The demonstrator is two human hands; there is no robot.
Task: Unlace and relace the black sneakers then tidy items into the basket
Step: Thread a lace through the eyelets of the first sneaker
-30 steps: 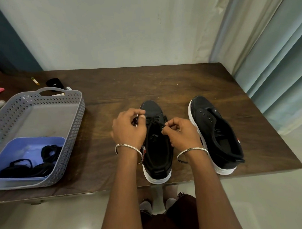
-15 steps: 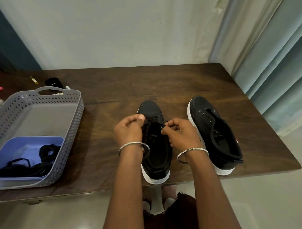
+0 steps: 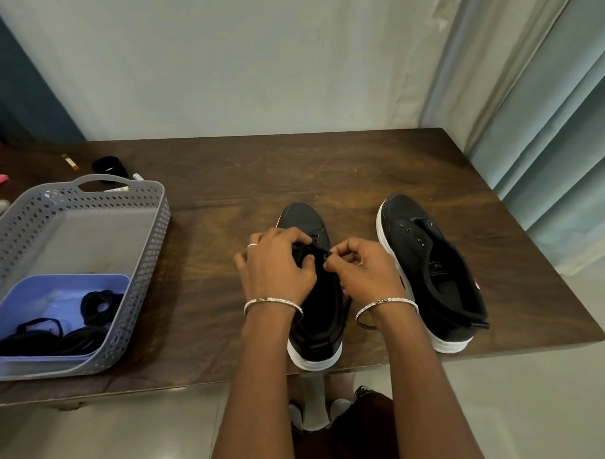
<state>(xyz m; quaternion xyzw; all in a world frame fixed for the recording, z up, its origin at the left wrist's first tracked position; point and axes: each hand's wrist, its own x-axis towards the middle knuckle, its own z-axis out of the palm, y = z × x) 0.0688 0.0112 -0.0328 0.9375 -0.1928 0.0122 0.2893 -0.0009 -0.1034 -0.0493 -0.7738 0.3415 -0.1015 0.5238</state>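
**Hands, two.** Both forearms reach in from the near edge, wrists bent down over the left sneaker (image 3: 302,220).
- Left hand (image 3: 278,269): fingers curled, pinching the black lace (image 3: 314,251) at the eyelets.
- Right hand (image 3: 366,266): thumb and forefinger closed narrowly on the same lace from the other side.

**Sneakers, two.** Black with white soles, side by side on the table (image 3: 326,166), toes far. The right sneaker (image 3: 433,269) is untouched, tongue open.

**Basket (image 3: 154,234), one.** Grey and perforated, at left, well apart from the shoes. It holds one blue tray (image 3: 49,289) of loose black cords (image 3: 74,328), count unclear.

**Bangles, two.** One on each wrist.
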